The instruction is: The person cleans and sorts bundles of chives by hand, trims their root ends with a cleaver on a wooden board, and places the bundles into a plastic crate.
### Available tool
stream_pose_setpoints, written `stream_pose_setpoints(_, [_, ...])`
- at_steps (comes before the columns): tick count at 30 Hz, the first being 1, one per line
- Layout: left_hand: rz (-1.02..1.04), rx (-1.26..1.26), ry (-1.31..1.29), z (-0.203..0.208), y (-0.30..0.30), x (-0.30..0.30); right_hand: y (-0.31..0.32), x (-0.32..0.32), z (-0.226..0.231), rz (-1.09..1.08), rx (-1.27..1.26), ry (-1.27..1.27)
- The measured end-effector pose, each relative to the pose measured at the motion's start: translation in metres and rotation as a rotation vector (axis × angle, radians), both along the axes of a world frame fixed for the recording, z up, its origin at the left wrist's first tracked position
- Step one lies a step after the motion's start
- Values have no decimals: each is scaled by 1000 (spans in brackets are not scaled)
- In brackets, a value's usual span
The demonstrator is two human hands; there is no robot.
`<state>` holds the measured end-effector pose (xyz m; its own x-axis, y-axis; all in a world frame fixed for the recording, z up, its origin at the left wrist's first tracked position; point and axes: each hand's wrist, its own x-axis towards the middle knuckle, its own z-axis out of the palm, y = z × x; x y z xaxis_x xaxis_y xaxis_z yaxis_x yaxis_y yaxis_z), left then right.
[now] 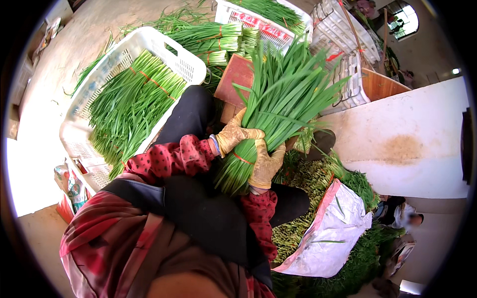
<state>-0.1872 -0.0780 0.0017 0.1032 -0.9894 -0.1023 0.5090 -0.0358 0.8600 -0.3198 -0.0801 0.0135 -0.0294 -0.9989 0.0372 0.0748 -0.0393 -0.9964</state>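
A large bunch of garlic chives lies across my lap, its long flat leaves fanning away to the upper right. An orange-red band circles it near the lower end. My left hand, in a yellowish work glove, is wrapped round the bunch from the left side. From the lower right, my right hand, gloved alike, grips the same bunch just beside the left. The thumbs almost meet on top. The fingers beneath the bunch are hidden. Behind the leaves stands a reddish-brown wooden board.
At left, a white plastic crate holds banded chive bundles; more bundles lie beyond it. Another white crate stands at the back beside stacked crates. At right, a white sack partly covers heaped chives. A person is far right.
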Motion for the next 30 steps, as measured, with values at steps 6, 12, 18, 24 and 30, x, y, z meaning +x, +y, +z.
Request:
stream_pose_setpoints(6, [95,52,102,-16,7,-9,-12,5,11,10,51,110])
stream_pose_setpoints(12, [77,25,326,-8,5,-2,-27,-17,-16,-168,104,-231])
stream_pose_setpoints(18, [26,40,381,-18,8,-1,-10,-21,-10,-188,136,-310])
stream_pose_setpoints(24, [-23,70,413,-17,10,-4,-9,-32,-11,-154,200,-320])
stream_pose_setpoints(30, [-49,97,430,-12,15,-4,-12,-41,-20,-54,237,-309])
